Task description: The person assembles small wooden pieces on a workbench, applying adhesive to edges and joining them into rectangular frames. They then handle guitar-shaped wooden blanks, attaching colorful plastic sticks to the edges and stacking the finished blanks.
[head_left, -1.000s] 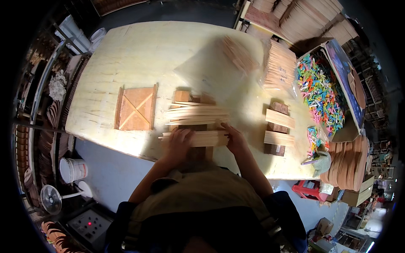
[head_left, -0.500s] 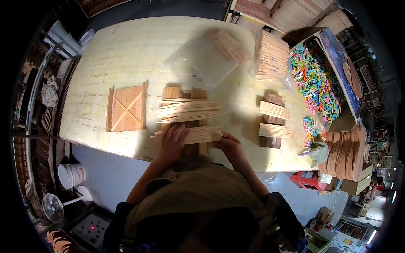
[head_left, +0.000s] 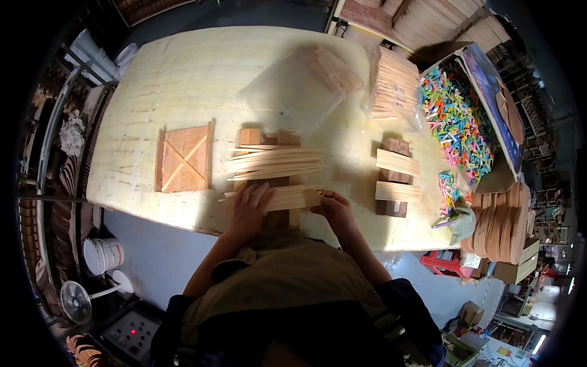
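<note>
My left hand (head_left: 251, 209) lies over the near bundle of thin pale wooden strips (head_left: 286, 199), its fingers curled across them near the left end. At the other end my right hand (head_left: 334, 208) pinches the strips with thumb and fingertips. A small tan patch (head_left: 312, 198) shows just beside those fingertips; I cannot tell whether it is a separate piece. Just beyond lies a second, looser group of wooden strips (head_left: 275, 160), slightly fanned. Both groups cross a wooden jig (head_left: 249, 136) with raised blocks and a dark middle, partly hidden under them.
Left on the table (head_left: 147, 79) sits a wooden frame with crossed bars (head_left: 184, 158). A dark block (head_left: 396, 178) at right bears two strip bundles. Beyond are plastic bags (head_left: 299, 85), bagged sticks (head_left: 394, 82) and a box of colourful clips (head_left: 458, 122). Stacked brown wooden pieces (head_left: 498, 220) stand at the right corner.
My right fingertips have shifted slightly at the strips' right end, where a tan patch now shows. The left hand stays on the bundle.
</note>
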Available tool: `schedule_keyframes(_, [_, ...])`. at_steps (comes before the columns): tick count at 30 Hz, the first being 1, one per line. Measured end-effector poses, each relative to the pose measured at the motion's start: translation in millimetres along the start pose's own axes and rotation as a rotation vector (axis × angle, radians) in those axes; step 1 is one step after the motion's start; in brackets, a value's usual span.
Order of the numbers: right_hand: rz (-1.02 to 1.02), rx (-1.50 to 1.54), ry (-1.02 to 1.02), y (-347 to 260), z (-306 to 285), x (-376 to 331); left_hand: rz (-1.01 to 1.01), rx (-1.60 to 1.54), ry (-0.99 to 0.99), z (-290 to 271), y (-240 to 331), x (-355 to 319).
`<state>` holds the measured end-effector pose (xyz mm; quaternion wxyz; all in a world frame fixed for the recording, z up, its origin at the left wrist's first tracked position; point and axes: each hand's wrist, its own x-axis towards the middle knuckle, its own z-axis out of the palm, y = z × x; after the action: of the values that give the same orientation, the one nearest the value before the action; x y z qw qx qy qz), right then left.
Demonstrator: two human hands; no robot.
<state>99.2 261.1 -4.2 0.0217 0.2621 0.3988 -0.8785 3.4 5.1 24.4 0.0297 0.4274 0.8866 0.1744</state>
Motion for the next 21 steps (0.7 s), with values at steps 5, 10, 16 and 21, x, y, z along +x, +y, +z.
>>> schedule_keyframes(5, [0.001, -0.048, 0.008, -9, 10, 2, 0.008, -0.007, 0.020, -1, 0, 1])
schedule_keyframes(10, [0.033, -0.036, 0.032, -8, 13, 12, 0.011, -0.028, 0.044, -4, 2, 1])
schedule_keyframes(16, [0.029, -0.104, 0.042, -6, 11, 17, 0.020, -0.029, 0.054, -5, 4, 1])
schedule_keyframes(21, [0.039, -0.132, 0.055, -10, 18, 18, 0.022, -0.046, 0.059, -3, 2, 0])
